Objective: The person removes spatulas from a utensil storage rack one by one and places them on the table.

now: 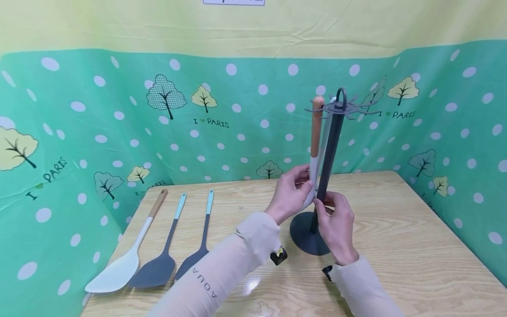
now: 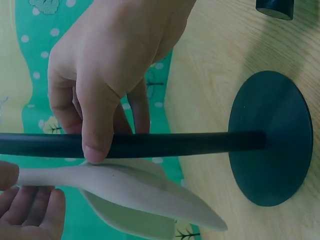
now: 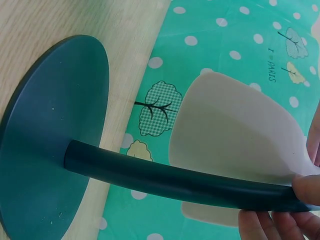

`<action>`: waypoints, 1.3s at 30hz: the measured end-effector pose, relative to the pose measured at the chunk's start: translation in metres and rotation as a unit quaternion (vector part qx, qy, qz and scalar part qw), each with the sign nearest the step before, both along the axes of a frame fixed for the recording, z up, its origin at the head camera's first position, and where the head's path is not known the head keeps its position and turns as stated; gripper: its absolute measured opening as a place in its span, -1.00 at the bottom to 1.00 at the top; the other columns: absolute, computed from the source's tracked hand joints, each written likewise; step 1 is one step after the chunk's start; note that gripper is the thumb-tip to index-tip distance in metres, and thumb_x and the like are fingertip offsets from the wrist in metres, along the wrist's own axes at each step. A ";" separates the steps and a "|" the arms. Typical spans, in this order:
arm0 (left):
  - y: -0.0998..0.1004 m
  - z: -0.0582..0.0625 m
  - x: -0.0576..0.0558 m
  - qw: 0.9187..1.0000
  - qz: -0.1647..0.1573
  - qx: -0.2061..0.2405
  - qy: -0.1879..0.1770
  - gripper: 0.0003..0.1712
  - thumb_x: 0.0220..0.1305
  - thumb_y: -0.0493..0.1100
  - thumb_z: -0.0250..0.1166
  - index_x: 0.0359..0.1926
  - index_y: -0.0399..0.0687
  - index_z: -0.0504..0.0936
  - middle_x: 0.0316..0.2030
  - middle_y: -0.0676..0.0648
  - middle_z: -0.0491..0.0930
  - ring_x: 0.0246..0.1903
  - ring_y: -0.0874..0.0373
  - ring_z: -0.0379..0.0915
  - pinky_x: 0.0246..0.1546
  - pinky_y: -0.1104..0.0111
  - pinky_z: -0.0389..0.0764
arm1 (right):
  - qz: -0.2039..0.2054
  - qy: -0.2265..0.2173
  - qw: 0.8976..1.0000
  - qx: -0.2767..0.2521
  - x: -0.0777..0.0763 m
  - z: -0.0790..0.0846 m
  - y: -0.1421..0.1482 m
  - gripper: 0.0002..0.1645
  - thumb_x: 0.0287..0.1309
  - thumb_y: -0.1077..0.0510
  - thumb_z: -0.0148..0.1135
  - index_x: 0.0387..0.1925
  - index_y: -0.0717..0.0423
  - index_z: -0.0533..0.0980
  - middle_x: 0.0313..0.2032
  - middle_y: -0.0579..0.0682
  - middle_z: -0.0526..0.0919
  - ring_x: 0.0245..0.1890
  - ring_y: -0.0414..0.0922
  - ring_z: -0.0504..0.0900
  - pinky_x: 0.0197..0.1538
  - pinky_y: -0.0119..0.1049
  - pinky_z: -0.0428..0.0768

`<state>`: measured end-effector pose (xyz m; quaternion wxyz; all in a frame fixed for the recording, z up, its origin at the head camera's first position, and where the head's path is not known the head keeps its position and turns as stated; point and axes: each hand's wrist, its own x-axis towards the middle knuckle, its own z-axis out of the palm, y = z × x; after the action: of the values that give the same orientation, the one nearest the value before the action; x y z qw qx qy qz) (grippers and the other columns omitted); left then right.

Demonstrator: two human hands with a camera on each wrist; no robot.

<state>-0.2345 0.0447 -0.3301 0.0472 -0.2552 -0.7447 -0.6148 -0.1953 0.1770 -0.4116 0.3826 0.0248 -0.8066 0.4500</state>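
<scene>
A dark utensil stand (image 1: 332,152) rises from a round base (image 1: 309,240) to a ring of hooks (image 1: 346,109). My left hand (image 1: 291,191) holds the white neck of a wooden-handled spatula (image 1: 316,132), upright beside the pole. Its handle top is level with the hooks; whether it hangs on one I cannot tell. In the left wrist view its pale head (image 2: 150,187) points down towards the base. A second pale utensil (image 1: 327,127) stands behind it, mostly hidden. My right hand (image 1: 336,222) grips the pole with thumb and fingers, below the left hand.
On the left of the wooden table (image 1: 396,246) lie a white turner (image 1: 116,270) with a wooden handle and two dark grey turners, one (image 1: 156,266) beside the other (image 1: 194,259), both with light blue handles. A patterned curtain (image 1: 245,110) stands behind and at both sides.
</scene>
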 end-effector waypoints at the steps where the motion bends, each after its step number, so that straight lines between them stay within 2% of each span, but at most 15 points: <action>1: 0.000 0.000 0.000 1.000 0.004 0.002 0.000 -0.58 0.31 -0.38 0.15 0.19 -0.19 0.48 -0.06 -0.11 0.61 -0.09 0.19 0.54 -0.03 0.47 0.53 | 0.000 0.000 1.000 0.001 0.000 0.000 0.000 -0.76 0.14 0.24 0.31 -0.17 0.26 0.52 -0.26 0.09 0.56 -0.30 -0.06 0.61 -0.27 -0.74 0.48; 3: 0.000 -0.001 0.000 1.000 0.012 0.002 0.003 -0.61 0.30 -0.39 0.15 0.15 -0.20 0.51 -0.10 -0.10 0.62 -0.12 0.19 0.55 -0.06 0.47 0.55 | -0.001 0.000 1.000 0.004 0.000 0.001 -0.001 -0.76 0.14 0.24 0.32 -0.17 0.26 0.52 -0.26 0.09 0.56 -0.30 -0.07 0.61 -0.27 -0.70 0.51; 7: -0.003 -0.001 0.001 1.000 0.020 -0.010 0.011 -0.73 0.31 -0.37 0.17 0.01 -0.18 0.59 -0.23 -0.03 0.60 -0.22 0.22 0.52 -0.13 0.48 0.56 | -0.006 -0.003 1.000 0.011 0.000 0.001 -0.001 -0.75 0.14 0.23 0.32 -0.17 0.26 0.52 -0.26 0.08 0.56 -0.31 -0.07 0.61 -0.29 -0.44 0.63; 10: -0.007 0.000 0.002 1.000 0.017 -0.021 0.016 -0.81 0.31 -0.36 0.18 -0.08 -0.20 0.61 -0.28 0.00 0.59 -0.26 0.24 0.51 -0.15 0.48 0.56 | -0.008 -0.007 1.000 0.012 0.000 0.000 -0.001 -0.74 0.14 0.23 0.32 -0.17 0.27 0.51 -0.27 0.09 0.56 -0.31 -0.07 0.61 -0.29 -0.28 0.65; 15: -0.010 0.002 0.005 0.999 0.016 -0.033 0.015 -0.85 0.31 -0.35 0.19 -0.13 -0.18 0.61 -0.30 0.01 0.57 -0.27 0.25 0.51 -0.16 0.47 0.57 | -0.007 -0.011 1.000 0.012 0.001 0.001 -0.001 -0.74 0.14 0.23 0.32 -0.16 0.26 0.52 -0.26 0.08 0.56 -0.30 -0.08 0.61 -0.26 -0.28 0.65; 20: -0.013 0.001 0.008 0.999 0.010 -0.032 0.008 -0.83 0.30 -0.34 0.20 -0.10 -0.18 0.59 -0.29 0.02 0.57 -0.28 0.25 0.51 -0.17 0.48 0.57 | -0.006 -0.009 1.000 0.011 0.002 0.002 -0.001 -0.74 0.13 0.23 0.33 -0.16 0.24 0.52 -0.25 0.07 0.57 -0.29 -0.09 0.61 -0.25 -0.56 0.59; 22: -0.015 0.001 0.009 1.000 0.005 -0.026 0.007 -0.82 0.29 -0.35 0.21 -0.09 -0.17 0.59 -0.29 0.01 0.57 -0.28 0.24 0.52 -0.18 0.47 0.58 | -0.005 -0.007 1.000 0.012 0.002 0.002 -0.001 -0.75 0.13 0.24 0.33 -0.16 0.24 0.52 -0.25 0.08 0.57 -0.28 -0.09 0.61 -0.25 -0.60 0.57; 29: -0.020 -0.001 0.016 1.000 -0.003 -0.024 0.006 -0.80 0.27 -0.31 0.25 -0.08 -0.13 0.58 -0.24 -0.01 0.58 -0.26 0.23 0.54 -0.17 0.46 0.58 | -0.002 -0.011 1.000 0.014 0.002 0.002 -0.002 -0.73 0.14 0.23 0.32 -0.14 0.25 0.51 -0.22 0.09 0.56 -0.27 -0.08 0.61 -0.24 -0.20 0.67; 39: -0.022 -0.003 0.024 1.000 -0.002 -0.014 0.014 -0.81 0.24 -0.32 0.29 -0.11 -0.15 0.58 -0.26 -0.01 0.57 -0.28 0.24 0.53 -0.21 0.45 0.59 | -0.008 -0.018 1.000 0.014 0.001 0.001 -0.001 -0.74 0.15 0.24 0.31 -0.14 0.25 0.50 -0.23 0.08 0.56 -0.26 -0.08 0.60 -0.23 -0.18 0.67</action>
<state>-0.2106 0.0228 -0.3327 0.0530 -0.2656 -0.7522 -0.6007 -0.1941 0.1762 -0.4104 0.3709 0.0157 -0.8199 0.4358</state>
